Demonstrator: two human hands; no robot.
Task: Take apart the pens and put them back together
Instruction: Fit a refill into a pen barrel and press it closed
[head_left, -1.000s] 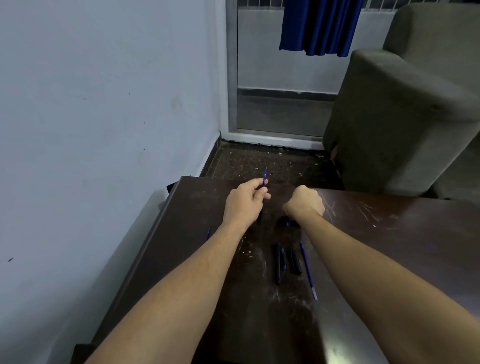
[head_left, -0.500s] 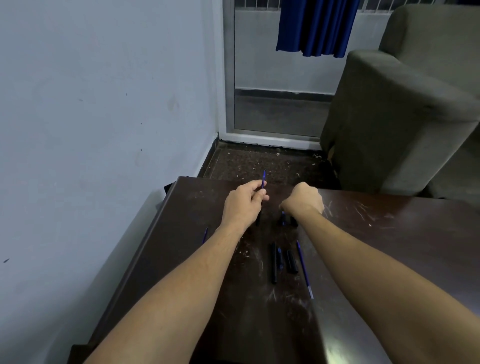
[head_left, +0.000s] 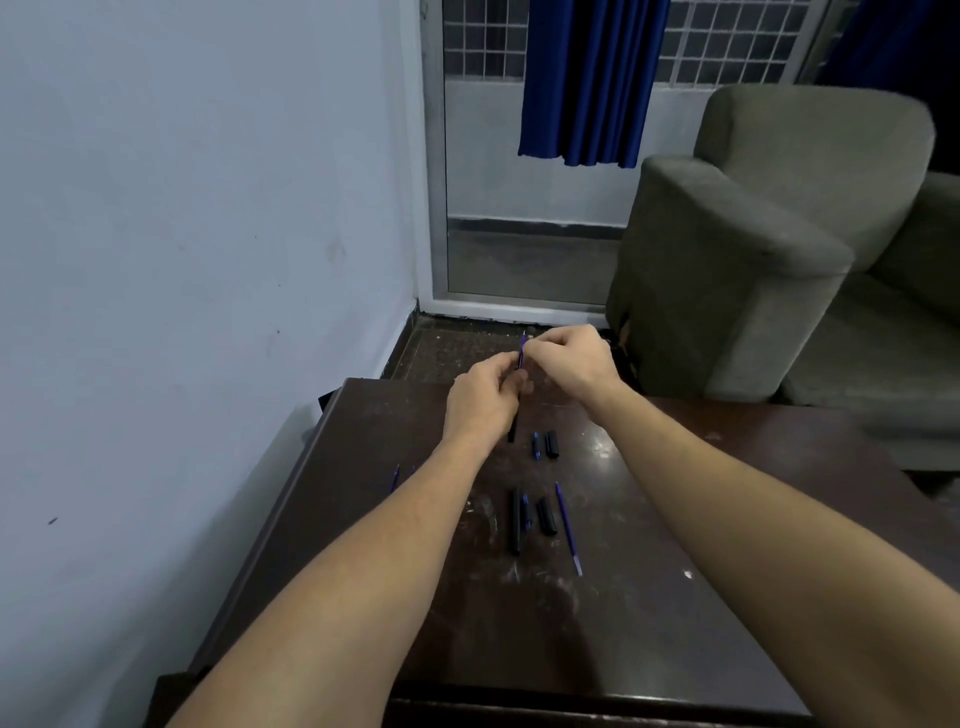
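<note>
1. Table (head_left: 675, 545) — dark wood, glossy, scuffed with pale scratches and smears.
2. Pen barrel (head_left: 515, 519): black plastic, faint sheen. Refill (head_left: 567, 525): thin blue plastic.
3. Armchair (head_left: 727, 270) — grey cloth, matt.
4. Curtain (head_left: 587, 78): blue cloth. Wall (head_left: 208, 208): matt paint.

We see dim, bluish light; small glare spots lie on the surface (head_left: 675, 545), and the edges bend.

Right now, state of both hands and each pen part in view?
left hand: grips held barrel
right hand: pinches held refill
held barrel: off the table, lower end showing below left hand
held refill: sticks up above left hand; join with barrel hidden
loose barrel: lying on table, separate
loose refill: lying on table, outside any barrel
far black piece: lying on table, detached
near black piece: lying on table, detached
</note>
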